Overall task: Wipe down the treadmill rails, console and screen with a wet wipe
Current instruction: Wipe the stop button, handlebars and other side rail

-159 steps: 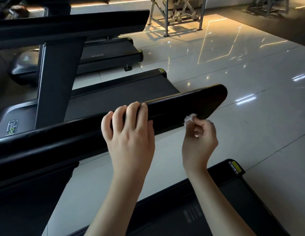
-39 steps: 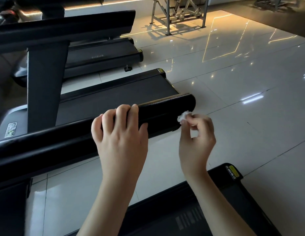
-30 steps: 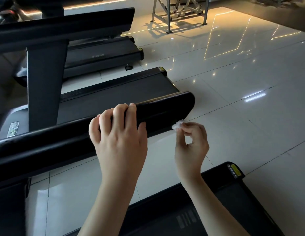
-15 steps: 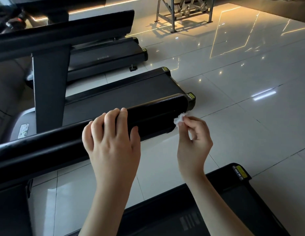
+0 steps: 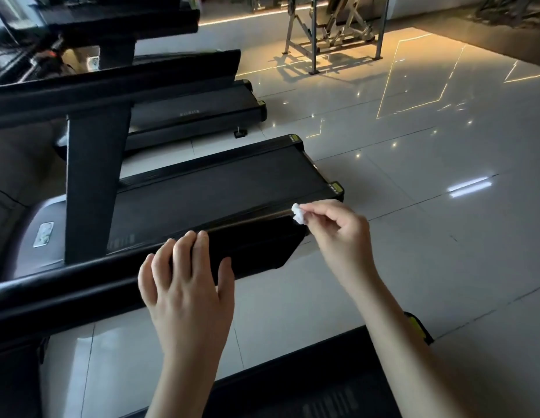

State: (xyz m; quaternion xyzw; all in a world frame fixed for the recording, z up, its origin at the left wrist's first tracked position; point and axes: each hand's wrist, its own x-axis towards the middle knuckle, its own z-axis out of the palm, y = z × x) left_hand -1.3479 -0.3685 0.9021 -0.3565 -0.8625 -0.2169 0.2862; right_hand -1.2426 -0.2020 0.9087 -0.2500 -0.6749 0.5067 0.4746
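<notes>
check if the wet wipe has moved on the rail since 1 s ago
Yes. The wet wipe, pinched by the right hand, has moved up from the lower edge of the rail near its end to the top edge.

Apparently open floor beyond rail

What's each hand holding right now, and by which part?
The right hand pinches the balled wet wipe by its near edge, at the end of the rail. The left hand holds nothing; its fingers rest atop it.

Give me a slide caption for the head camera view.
Right hand pinches a wet wipe at the end of the treadmill rail, left hand resting on it.
</notes>
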